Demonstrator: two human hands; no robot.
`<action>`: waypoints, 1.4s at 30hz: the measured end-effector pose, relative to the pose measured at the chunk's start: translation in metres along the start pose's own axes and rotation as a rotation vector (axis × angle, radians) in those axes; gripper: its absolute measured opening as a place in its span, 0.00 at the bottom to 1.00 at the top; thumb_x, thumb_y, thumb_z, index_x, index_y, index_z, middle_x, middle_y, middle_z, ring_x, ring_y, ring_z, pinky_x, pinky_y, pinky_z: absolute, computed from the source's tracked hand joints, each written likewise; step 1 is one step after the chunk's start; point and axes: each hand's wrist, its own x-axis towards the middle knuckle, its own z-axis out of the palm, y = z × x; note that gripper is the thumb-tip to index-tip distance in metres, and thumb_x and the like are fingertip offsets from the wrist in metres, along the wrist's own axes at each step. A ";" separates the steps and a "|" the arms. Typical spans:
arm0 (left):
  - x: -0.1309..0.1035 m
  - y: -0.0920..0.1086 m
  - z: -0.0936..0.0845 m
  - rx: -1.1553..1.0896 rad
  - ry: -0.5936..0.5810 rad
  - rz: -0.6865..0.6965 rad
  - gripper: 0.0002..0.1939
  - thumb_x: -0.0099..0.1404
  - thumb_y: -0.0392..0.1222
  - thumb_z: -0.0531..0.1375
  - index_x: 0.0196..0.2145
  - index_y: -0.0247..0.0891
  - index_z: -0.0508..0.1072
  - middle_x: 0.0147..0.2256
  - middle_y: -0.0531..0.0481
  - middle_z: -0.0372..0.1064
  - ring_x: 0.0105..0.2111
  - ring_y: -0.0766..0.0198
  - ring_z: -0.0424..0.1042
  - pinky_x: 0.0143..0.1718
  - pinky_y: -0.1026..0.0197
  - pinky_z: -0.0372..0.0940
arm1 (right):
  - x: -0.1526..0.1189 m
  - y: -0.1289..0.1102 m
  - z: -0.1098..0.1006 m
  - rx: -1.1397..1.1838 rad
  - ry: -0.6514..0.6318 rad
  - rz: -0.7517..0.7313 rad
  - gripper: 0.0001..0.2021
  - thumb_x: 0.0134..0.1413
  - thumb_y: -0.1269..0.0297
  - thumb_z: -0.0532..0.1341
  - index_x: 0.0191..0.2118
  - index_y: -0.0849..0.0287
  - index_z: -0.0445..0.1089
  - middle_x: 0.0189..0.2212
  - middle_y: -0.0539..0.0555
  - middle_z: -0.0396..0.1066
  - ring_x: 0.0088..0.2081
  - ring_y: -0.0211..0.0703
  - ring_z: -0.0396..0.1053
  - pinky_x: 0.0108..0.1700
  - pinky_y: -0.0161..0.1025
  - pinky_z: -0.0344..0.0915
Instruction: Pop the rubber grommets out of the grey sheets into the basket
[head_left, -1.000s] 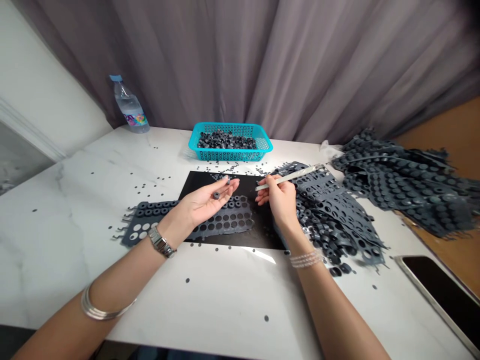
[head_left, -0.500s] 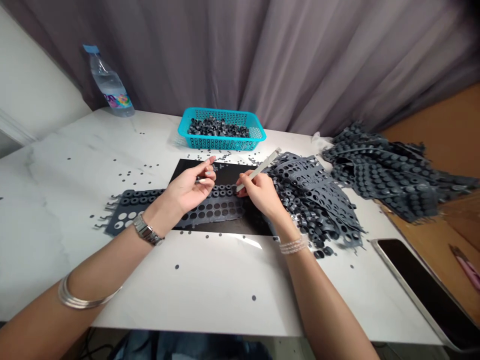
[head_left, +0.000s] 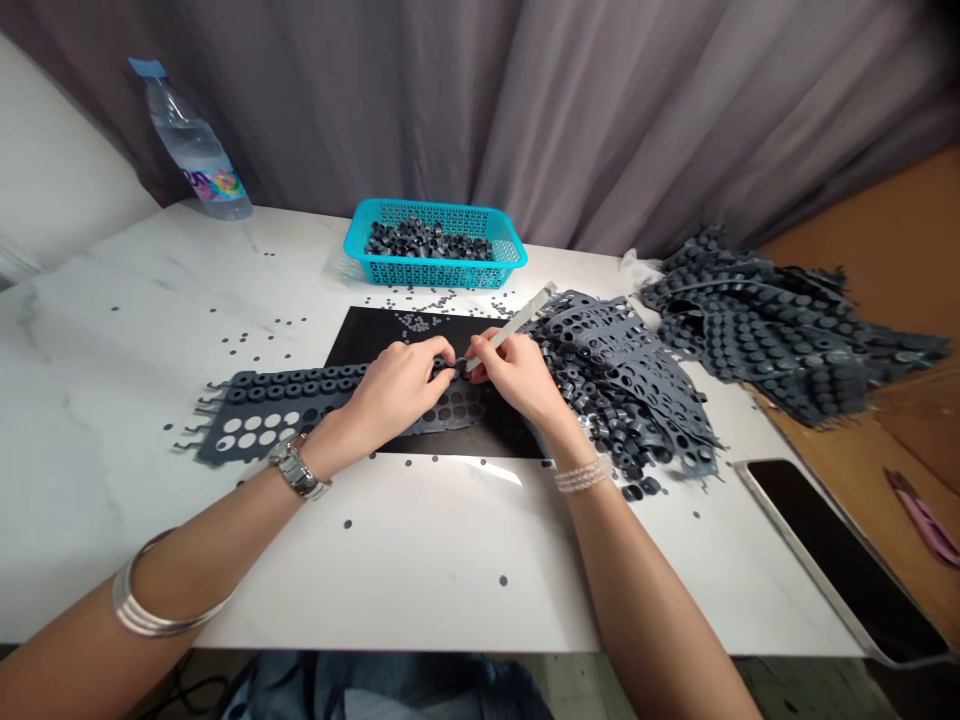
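Note:
A dark grey rubber sheet (head_left: 259, 400) with raised rings in its far rows and open holes in its near rows lies partly on a black mat (head_left: 487, 435). My left hand (head_left: 401, 390) is over the sheet's middle, thumb and forefinger pinched at the ring row near its right end. Against that same spot, my right hand (head_left: 517, 370) grips a slim whitish pen-like tool (head_left: 525, 312), its lower tip down at the rings. The fingers partly hide the contact point. Just right of my right hand lie loose black rings (head_left: 611, 420) and punched-out grey sheets (head_left: 622, 350).
A turquoise basket (head_left: 435, 273) of black rings stands behind the mat. Small dark discs (head_left: 420, 322) are scattered around. A water bottle (head_left: 199, 150) is at back left, more rubber sheets (head_left: 787, 330) at right, a phone (head_left: 840, 560) and pink-handled tool (head_left: 926, 520) at front right.
My left hand, raised above the sheet before, has come down and right to pinch at the rings beside the tool's tip. My right hand keeps its hold on the tool.

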 end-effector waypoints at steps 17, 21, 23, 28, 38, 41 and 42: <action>0.004 0.006 0.016 0.352 -0.076 -0.038 0.15 0.67 0.43 0.55 0.46 0.36 0.76 0.30 0.40 0.76 0.33 0.51 0.75 0.30 0.57 0.59 | -0.003 -0.011 -0.002 -0.205 -0.008 -0.081 0.13 0.62 0.64 0.52 0.26 0.57 0.66 0.20 0.50 0.71 0.27 0.40 0.71 0.33 0.33 0.62; 0.004 0.007 0.017 0.380 -0.075 -0.032 0.14 0.68 0.41 0.52 0.41 0.36 0.77 0.30 0.40 0.75 0.31 0.50 0.75 0.28 0.57 0.57 | -0.003 -0.014 0.001 -0.283 0.002 -0.134 0.14 0.62 0.67 0.52 0.25 0.57 0.65 0.21 0.50 0.70 0.26 0.40 0.69 0.33 0.33 0.59; 0.003 0.005 0.017 0.380 -0.057 -0.015 0.14 0.68 0.39 0.51 0.38 0.36 0.77 0.29 0.40 0.75 0.30 0.50 0.75 0.27 0.57 0.55 | -0.003 -0.014 0.003 -0.336 0.018 -0.165 0.14 0.62 0.68 0.52 0.25 0.57 0.65 0.22 0.51 0.70 0.26 0.40 0.68 0.33 0.34 0.58; -0.001 -0.004 0.018 0.174 0.022 -0.004 0.12 0.66 0.42 0.55 0.38 0.38 0.77 0.22 0.48 0.71 0.25 0.57 0.71 0.28 0.59 0.55 | -0.003 -0.013 0.006 -0.406 0.040 -0.165 0.12 0.62 0.68 0.51 0.28 0.58 0.67 0.23 0.53 0.71 0.27 0.41 0.69 0.33 0.35 0.57; -0.001 -0.004 0.018 0.263 -0.003 -0.035 0.14 0.66 0.44 0.55 0.42 0.40 0.79 0.24 0.47 0.72 0.25 0.57 0.70 0.29 0.59 0.56 | -0.002 -0.008 0.000 -0.176 0.037 -0.101 0.14 0.62 0.65 0.52 0.26 0.57 0.67 0.21 0.50 0.70 0.26 0.39 0.69 0.34 0.33 0.60; -0.001 -0.005 0.019 0.280 -0.001 -0.044 0.14 0.66 0.44 0.55 0.42 0.40 0.78 0.24 0.48 0.72 0.25 0.57 0.71 0.29 0.59 0.56 | -0.001 -0.004 0.000 -0.128 0.041 -0.093 0.14 0.62 0.63 0.52 0.27 0.58 0.68 0.21 0.49 0.70 0.26 0.39 0.70 0.35 0.33 0.61; -0.001 -0.005 0.019 0.287 0.000 -0.050 0.14 0.66 0.44 0.55 0.42 0.40 0.78 0.24 0.48 0.73 0.26 0.57 0.71 0.29 0.59 0.56 | -0.001 -0.003 0.000 -0.122 0.039 -0.093 0.14 0.62 0.64 0.52 0.27 0.58 0.68 0.20 0.49 0.70 0.26 0.39 0.70 0.35 0.33 0.61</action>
